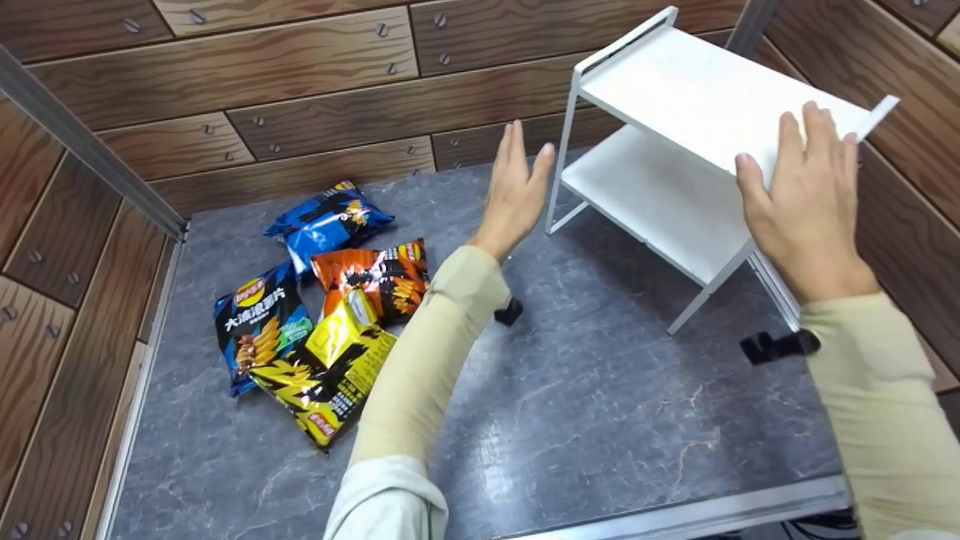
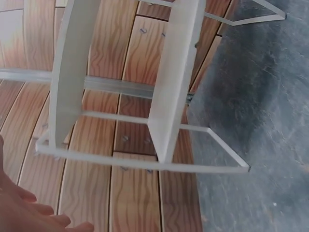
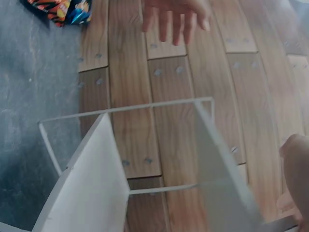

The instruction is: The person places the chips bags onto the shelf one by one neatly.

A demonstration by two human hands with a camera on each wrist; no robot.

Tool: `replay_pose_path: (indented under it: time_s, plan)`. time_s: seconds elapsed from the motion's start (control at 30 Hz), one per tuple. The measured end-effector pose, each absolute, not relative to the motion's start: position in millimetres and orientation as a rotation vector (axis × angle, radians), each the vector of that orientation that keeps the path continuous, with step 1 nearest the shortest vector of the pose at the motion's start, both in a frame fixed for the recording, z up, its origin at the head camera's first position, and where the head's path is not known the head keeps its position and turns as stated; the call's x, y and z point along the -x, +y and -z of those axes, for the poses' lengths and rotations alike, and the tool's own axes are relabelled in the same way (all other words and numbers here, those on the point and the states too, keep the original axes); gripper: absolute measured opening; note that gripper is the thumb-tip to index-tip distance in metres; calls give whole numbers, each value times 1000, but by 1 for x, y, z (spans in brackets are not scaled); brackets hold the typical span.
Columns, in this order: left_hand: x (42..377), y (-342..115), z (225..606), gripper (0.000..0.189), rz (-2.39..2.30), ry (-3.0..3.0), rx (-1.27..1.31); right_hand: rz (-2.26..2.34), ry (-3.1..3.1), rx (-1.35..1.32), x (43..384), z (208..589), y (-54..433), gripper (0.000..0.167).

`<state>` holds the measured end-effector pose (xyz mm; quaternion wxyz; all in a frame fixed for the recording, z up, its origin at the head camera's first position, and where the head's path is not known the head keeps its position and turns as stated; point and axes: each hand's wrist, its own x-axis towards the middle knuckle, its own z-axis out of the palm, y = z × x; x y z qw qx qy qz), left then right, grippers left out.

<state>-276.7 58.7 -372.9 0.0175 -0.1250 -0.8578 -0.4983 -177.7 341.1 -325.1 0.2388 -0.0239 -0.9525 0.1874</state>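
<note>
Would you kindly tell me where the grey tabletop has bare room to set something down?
The grey marble-look tabletop is bare between the pile of snack bags and the white two-tier metal rack, forward to the near edge. The back-left is crowded.

The shelf rack (image 1: pixel 675 150) stands at the table's (image 1: pixel 585 405) right rear, apparently tilted; snack bags (image 1: pixel 322 315) lie left.
</note>
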Motion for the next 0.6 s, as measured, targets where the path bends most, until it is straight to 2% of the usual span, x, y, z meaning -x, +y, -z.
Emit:
replay_pose_path:
  time_s: [0.13,0.4,0.6]
  plan:
    - [284,82,364,71,1645,-2678,392,-516,-2583,137,187,328,345,62]
    - [309,113,348,71,1611,-2755,350,-298,-2400,99,189,338,341,32]
    - [325,122,335,68,1557,-2764,384,-236,-2383,73,191,341,334,29]
